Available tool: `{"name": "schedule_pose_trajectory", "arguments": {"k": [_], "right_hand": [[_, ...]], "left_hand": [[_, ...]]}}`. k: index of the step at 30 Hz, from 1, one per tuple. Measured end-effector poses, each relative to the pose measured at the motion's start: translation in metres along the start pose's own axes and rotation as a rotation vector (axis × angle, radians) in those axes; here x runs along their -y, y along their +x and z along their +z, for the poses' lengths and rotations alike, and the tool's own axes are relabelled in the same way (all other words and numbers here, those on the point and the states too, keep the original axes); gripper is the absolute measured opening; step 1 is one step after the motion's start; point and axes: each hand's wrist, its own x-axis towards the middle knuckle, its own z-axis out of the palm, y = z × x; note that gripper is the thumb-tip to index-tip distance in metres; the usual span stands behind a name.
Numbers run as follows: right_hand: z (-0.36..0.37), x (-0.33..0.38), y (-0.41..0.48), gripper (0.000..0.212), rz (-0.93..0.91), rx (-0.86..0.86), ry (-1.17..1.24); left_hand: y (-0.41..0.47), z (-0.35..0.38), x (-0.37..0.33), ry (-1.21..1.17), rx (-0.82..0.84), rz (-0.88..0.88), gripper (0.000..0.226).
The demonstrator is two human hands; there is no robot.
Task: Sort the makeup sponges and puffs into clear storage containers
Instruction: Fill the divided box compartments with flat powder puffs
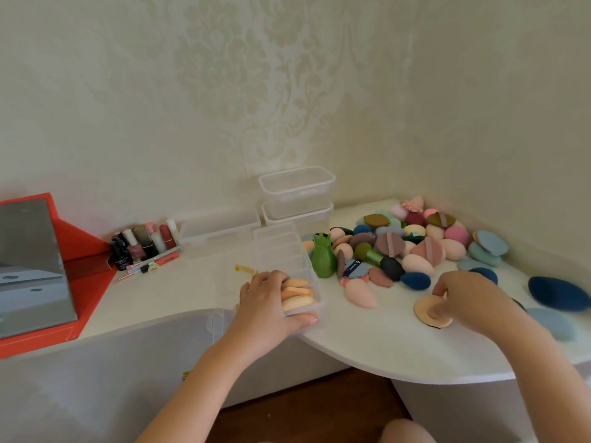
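Centre frame, the left hand (271,302) curls round the near end of the clear divided box (287,247), which sits at the table (367,340) edge; a loosened hold could tip it off. Lower right, the right hand (470,298) pinches a round peach puff (425,310), and may drag along what looks like a darker one beneath.

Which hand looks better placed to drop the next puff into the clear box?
The right hand: it pinches the peach puff, while the left hand grips the clear box.

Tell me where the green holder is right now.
The green holder stands upright, centre of the head view, just right of the clear divided box, at the left edge of the sponge pile.
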Motion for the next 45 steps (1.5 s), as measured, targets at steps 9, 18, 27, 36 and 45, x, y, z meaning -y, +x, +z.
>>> {"name": "schedule_pose_trajectory", "arguments": {"k": [9,18,27,36,45], "right_hand": [[-0.024,0.031,-0.033,0.018,-0.394,-0.253,0.249],[-0.006,0.118,-0.006,0.023,-0.727,-0.403,0.221],[-0.005,0.165,0.013,0.022,-0.696,-0.190,-0.210],[0.002,0.174,0.019,0.023,-0.836,-0.214,-0.471],[0.013,0.186,0.035,0.034,-0.745,-0.127,-0.470]], "left_hand": [[0.001,-0.004,-0.004,0.041,0.064,0.006,0.045],[0.000,-0.007,-0.009,0.052,0.069,-0.008,0.054],[0.000,-0.009,-0.007,-0.108,0.073,0.029,0.058],[0.001,-0.004,0.000,-0.136,0.056,0.042,0.043],[0.006,0.010,0.014,-0.047,-0.019,0.069,0.054]]}}
